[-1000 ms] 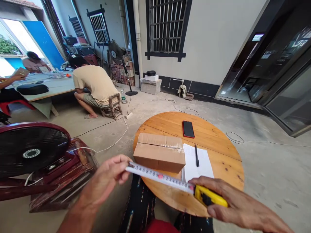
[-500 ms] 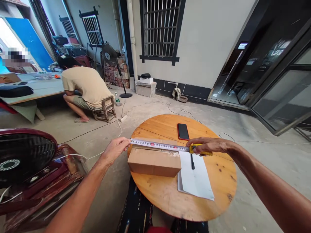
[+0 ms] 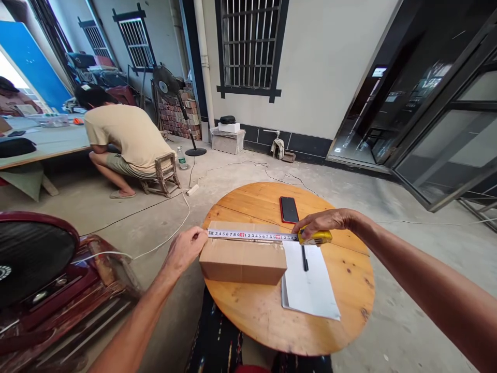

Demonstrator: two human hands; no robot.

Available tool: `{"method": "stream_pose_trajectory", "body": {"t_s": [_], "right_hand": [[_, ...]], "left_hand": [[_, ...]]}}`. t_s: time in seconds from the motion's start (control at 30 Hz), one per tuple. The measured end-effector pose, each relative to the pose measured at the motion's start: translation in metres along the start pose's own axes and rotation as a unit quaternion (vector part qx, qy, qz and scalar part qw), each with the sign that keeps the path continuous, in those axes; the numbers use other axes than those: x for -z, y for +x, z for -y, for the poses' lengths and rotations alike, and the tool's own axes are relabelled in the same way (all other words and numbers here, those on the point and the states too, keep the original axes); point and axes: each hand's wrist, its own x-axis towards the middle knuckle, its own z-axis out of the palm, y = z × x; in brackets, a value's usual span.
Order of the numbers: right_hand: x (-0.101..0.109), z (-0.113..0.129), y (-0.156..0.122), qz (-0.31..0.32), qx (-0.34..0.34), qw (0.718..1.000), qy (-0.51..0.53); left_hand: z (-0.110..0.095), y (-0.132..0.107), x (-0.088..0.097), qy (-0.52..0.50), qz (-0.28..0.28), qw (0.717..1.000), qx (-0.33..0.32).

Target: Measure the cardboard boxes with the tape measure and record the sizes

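Observation:
A brown cardboard box [image 3: 243, 259] lies on a round wooden table [image 3: 272, 316]. Along its far top edge stretches a white tape blade [image 3: 252, 235]. My left hand [image 3: 186, 249] pinches the blade's free end at the box's left corner. My right hand [image 3: 324, 223] grips the yellow tape measure case [image 3: 316, 238] just past the box's right corner. A sheet of white paper [image 3: 310, 285] with a black pen [image 3: 304, 256] on it lies right of the box. A red-edged phone [image 3: 289, 209] rests farther back.
A dark red fan [image 3: 34, 264] stands at my left. A person in a beige shirt [image 3: 124, 137] squats on a small wooden stool [image 3: 163, 173]. White cables [image 3: 174, 230] cross the concrete floor. A glass door [image 3: 438, 134] stands open at right.
Both hands carried the tape from the table's near edge up over the box and lowered it onto the far top edge. The view shifted slightly right.

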Motion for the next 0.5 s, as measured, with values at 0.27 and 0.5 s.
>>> {"method": "stream_pose_trajectory", "body": {"t_s": [0.27,0.5], "right_hand": [[0.004,-0.003,0.005,0.031,-0.027,0.999,-0.026],[0.007,-0.005,0.008,0.034,-0.052,0.998,-0.028]], "left_hand": [[0.015,-0.005,-0.021,-0.226,-0.003,0.973,0.036],[0.019,0.001,-0.033,-0.356,-0.001,0.934,0.039]]}}
